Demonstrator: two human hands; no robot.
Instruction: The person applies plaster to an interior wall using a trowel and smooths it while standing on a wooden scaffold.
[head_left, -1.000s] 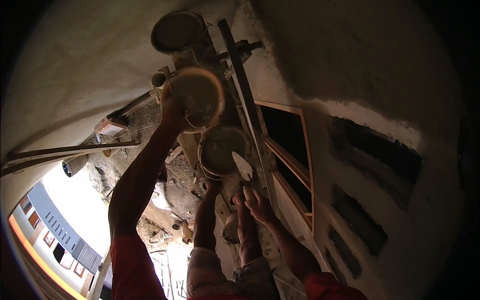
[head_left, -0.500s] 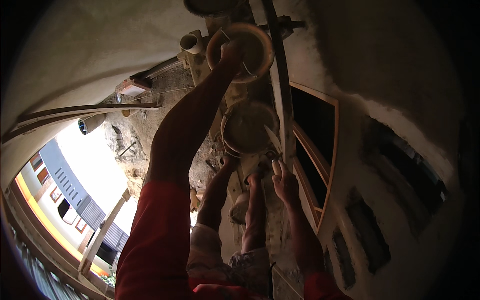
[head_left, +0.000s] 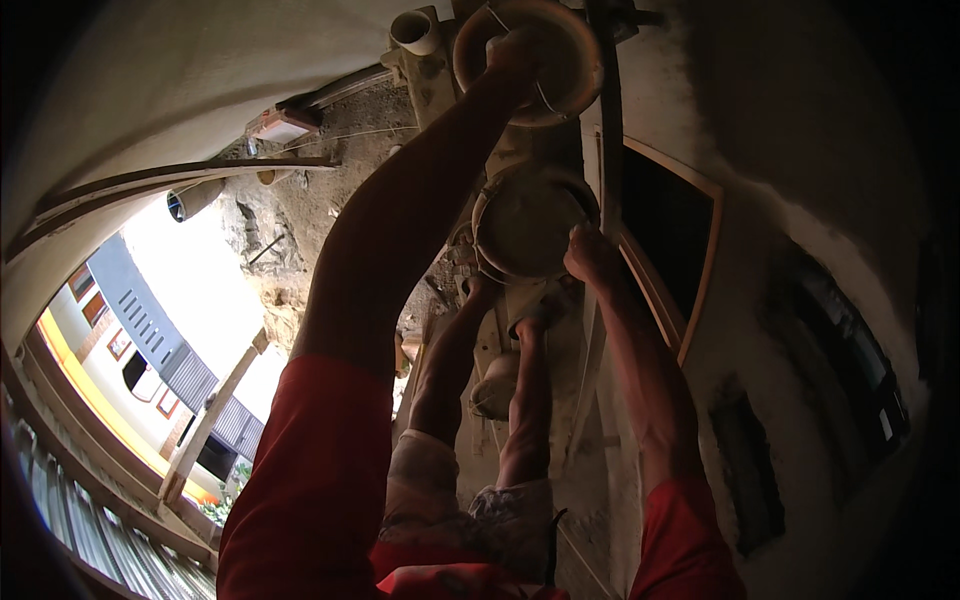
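My left hand (head_left: pixel 508 55) is closed on the wire handle of an orange-brown round bucket (head_left: pixel 570 80) at the top of the view. Below it sits a second round bucket (head_left: pixel 515 215), with dull grey contents. My right hand (head_left: pixel 590 255) is closed at that bucket's right rim; the trowel it held in the earlier frames is mostly hidden now. My bare legs show below the lower bucket, feet on narrow boards.
A short pale pipe (head_left: pixel 413 30) stands left of the upper bucket. Long bent-looking timbers (head_left: pixel 200 172) cross at left over rubble ground (head_left: pixel 255 230). A dark beam (head_left: pixel 605 110), wooden window frame (head_left: pixel 700 260) and plastered wall run along the right. A sunlit house shows lower left.
My left hand and the bucket in it have moved up and rightward in the view. My right hand has risen to the lower bucket's rim, and the trowel blade has become hard to see.
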